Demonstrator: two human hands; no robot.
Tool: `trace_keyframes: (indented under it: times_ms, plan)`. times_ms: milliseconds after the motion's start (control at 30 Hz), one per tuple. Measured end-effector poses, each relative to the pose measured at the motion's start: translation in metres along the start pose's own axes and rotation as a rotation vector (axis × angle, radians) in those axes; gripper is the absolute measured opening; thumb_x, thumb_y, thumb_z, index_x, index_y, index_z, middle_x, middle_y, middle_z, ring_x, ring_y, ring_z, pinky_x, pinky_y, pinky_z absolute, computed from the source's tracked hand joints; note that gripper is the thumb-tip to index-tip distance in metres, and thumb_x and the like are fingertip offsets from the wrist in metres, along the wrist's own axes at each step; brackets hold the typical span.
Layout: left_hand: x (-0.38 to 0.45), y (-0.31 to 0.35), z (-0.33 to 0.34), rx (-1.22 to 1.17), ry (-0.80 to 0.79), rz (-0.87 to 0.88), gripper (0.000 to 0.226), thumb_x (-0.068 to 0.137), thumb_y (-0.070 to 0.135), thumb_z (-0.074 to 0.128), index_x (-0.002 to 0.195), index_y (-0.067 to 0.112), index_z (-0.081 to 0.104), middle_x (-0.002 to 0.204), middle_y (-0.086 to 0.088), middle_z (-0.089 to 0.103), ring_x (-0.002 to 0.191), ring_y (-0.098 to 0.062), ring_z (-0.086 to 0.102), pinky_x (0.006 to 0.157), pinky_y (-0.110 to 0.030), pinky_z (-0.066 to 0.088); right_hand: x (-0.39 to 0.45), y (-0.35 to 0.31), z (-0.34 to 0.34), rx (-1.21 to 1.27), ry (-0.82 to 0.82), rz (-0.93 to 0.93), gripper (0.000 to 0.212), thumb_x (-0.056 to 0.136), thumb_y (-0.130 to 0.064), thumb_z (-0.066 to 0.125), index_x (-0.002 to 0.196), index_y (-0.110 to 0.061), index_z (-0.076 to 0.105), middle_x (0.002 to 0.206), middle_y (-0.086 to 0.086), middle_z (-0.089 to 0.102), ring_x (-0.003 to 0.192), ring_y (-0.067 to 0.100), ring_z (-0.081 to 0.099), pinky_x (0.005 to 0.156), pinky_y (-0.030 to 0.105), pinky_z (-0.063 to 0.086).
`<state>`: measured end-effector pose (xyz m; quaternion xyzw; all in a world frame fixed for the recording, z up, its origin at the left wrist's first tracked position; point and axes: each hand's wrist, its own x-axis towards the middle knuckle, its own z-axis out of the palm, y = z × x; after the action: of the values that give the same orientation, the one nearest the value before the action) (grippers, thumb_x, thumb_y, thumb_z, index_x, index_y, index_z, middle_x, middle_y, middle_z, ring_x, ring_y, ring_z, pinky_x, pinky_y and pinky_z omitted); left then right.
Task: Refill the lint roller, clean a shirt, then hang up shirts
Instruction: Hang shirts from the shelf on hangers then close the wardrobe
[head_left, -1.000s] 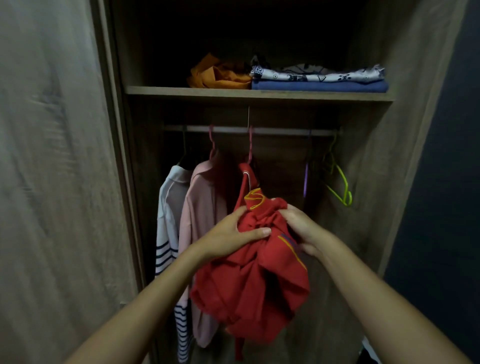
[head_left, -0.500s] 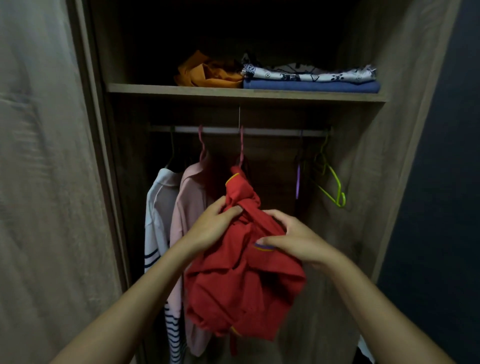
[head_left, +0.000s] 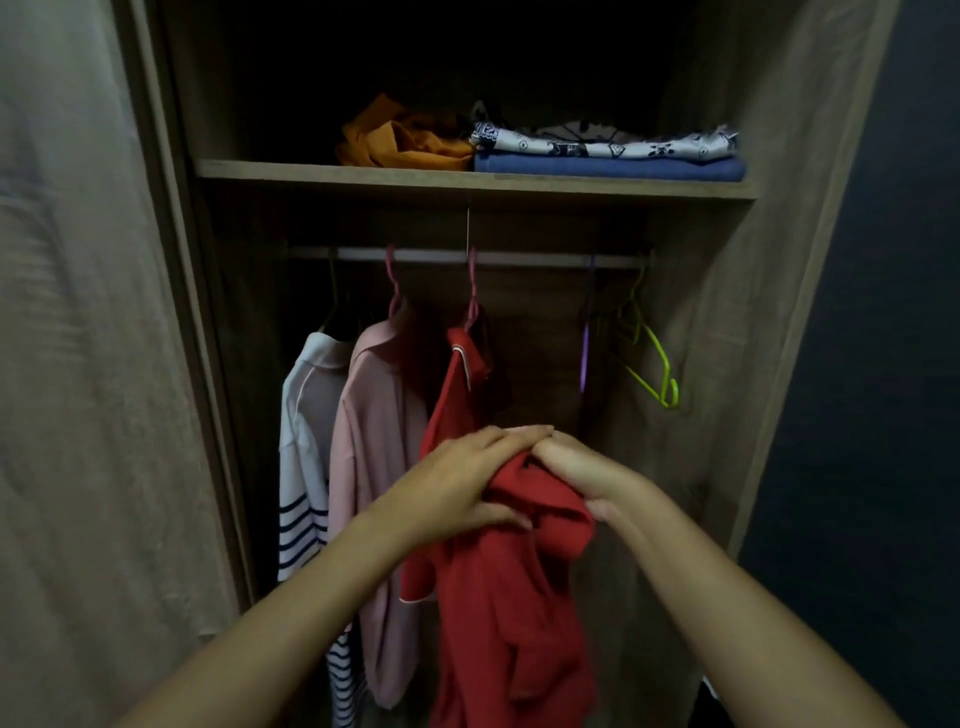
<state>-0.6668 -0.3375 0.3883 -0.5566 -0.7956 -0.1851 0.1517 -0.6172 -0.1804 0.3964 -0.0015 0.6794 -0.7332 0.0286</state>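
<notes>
A red shirt (head_left: 498, 597) is hung on a pink hanger (head_left: 471, 296) from the rail (head_left: 519, 257), beside a pink shirt (head_left: 382, 467) and a striped shirt (head_left: 304, 467). A bunched fold of it is grasped by the left hand (head_left: 457, 486), thumb below and fingers over the top. The same fold is met by the right hand (head_left: 582, 467); its fingertips are buried in the cloth, so it appears closed on the shirt, though this is blurred. The shirt's hem is cut off by the lower edge. A green hanger (head_left: 652, 364) is seen empty at the right, with a purple one (head_left: 584, 358) dim beside it. Folded clothes (head_left: 608, 156) are stacked on the shelf (head_left: 311, 171); the space behind them is lost in darkness.
</notes>
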Motion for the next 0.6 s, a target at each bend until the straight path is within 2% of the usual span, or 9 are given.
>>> trace_keyframes:
  times_ms: [67, 167, 233, 300, 367, 400, 467, 533, 600]
  plan:
    - [-0.002, -0.007, -0.003, 0.018, 0.047, 0.007, 0.072, 0.081, 0.044, 0.058, 0.146, 0.032, 0.03, 0.12, 0.001, 0.053, 0.111, -0.017, 0.054, 0.092, -0.031, 0.045, -0.004, -0.002, -0.009, 0.237, -0.086, 0.064, 0.03, 0.088, -0.014, 0.043, 0.107, -0.006, 0.064, 0.089, 0.015, 0.07, 0.074, 0.021, 0.069, 0.072, 0.03, 0.056]
    - [-0.007, -0.012, -0.006, 0.109, 0.157, -0.059, 0.05, 0.076, 0.051, 0.04, 0.121, 0.03, 0.05, 0.104, 0.001, 0.055, 0.097, -0.023, 0.06, 0.079, -0.036, 0.049, -0.008, 0.004, -0.029, 0.356, -0.167, 0.021, 0.065, 0.069, -0.026, 0.057, 0.132, -0.012, 0.052, 0.105, 0.02, 0.063, 0.086, 0.027, 0.063, 0.078, 0.035, 0.049]
    - [-0.01, -0.012, -0.004, 0.127, 0.252, -0.173, 0.04, 0.074, 0.053, 0.037, 0.105, 0.029, 0.05, 0.097, 0.002, 0.059, 0.093, -0.026, 0.062, 0.07, -0.039, 0.049, -0.014, 0.014, -0.03, 0.042, -0.14, -0.024, 0.07, 0.063, -0.03, 0.07, 0.131, -0.03, 0.053, 0.112, 0.0, 0.064, 0.094, 0.015, 0.058, 0.08, 0.031, 0.044]
    - [-0.008, -0.014, -0.003, 0.106, 0.387, -0.301, 0.029, 0.079, 0.048, 0.048, 0.098, 0.025, 0.05, 0.092, 0.0, 0.064, 0.091, -0.031, 0.063, 0.067, -0.041, 0.048, -0.02, 0.027, -0.025, -0.388, -0.067, 0.005, 0.068, 0.066, -0.039, 0.079, 0.126, -0.044, 0.048, 0.114, -0.021, 0.061, 0.107, 0.001, 0.055, 0.094, 0.029, 0.043]
    - [-0.005, -0.014, -0.008, 0.076, 0.493, -0.395, 0.022, 0.083, 0.04, 0.057, 0.093, 0.023, 0.048, 0.088, -0.003, 0.065, 0.087, -0.034, 0.063, 0.067, -0.042, 0.048, -0.022, 0.039, -0.023, -0.552, -0.01, 0.115, 0.071, 0.071, -0.054, 0.076, 0.132, -0.043, 0.042, 0.119, -0.019, 0.061, 0.11, 0.003, 0.057, 0.095, 0.03, 0.047]
    - [-0.004, -0.012, -0.011, 0.061, 0.528, -0.423, 0.021, 0.084, 0.039, 0.058, 0.091, 0.023, 0.047, 0.086, -0.004, 0.065, 0.085, -0.034, 0.062, 0.067, -0.043, 0.048, -0.022, 0.043, -0.023, -0.528, -0.002, 0.17, 0.066, 0.072, -0.056, 0.073, 0.131, -0.039, 0.048, 0.118, -0.014, 0.064, 0.104, 0.006, 0.061, 0.085, 0.029, 0.052]
    - [-0.002, -0.007, -0.018, 0.054, 0.551, -0.458, 0.021, 0.085, 0.041, 0.056, 0.089, 0.022, 0.047, 0.084, -0.003, 0.063, 0.082, -0.033, 0.062, 0.067, -0.043, 0.048, -0.021, 0.045, -0.025, -0.329, -0.05, 0.245, 0.046, 0.079, -0.044, 0.072, 0.122, -0.033, 0.06, 0.109, -0.006, 0.069, 0.089, 0.01, 0.064, 0.065, 0.024, 0.053]
    - [-0.003, -0.007, -0.022, 0.066, 0.561, -0.449, 0.023, 0.084, 0.042, 0.053, 0.091, 0.02, 0.053, 0.089, -0.002, 0.062, 0.086, -0.032, 0.062, 0.072, -0.044, 0.048, -0.017, 0.042, -0.025, -0.116, -0.044, 0.247, 0.027, 0.082, -0.021, 0.071, 0.109, -0.022, 0.07, 0.097, -0.001, 0.073, 0.077, 0.009, 0.068, 0.062, 0.024, 0.057]
    - [-0.004, -0.008, -0.028, 0.027, 0.542, -0.434, 0.035, 0.078, 0.039, 0.046, 0.102, 0.018, 0.06, 0.102, -0.003, 0.067, 0.099, -0.031, 0.062, 0.085, -0.045, 0.047, -0.014, 0.03, -0.025, -0.02, -0.019, 0.213, 0.019, 0.081, -0.013, 0.068, 0.1, -0.012, 0.072, 0.085, 0.002, 0.075, 0.07, 0.008, 0.069, 0.06, 0.023, 0.059]
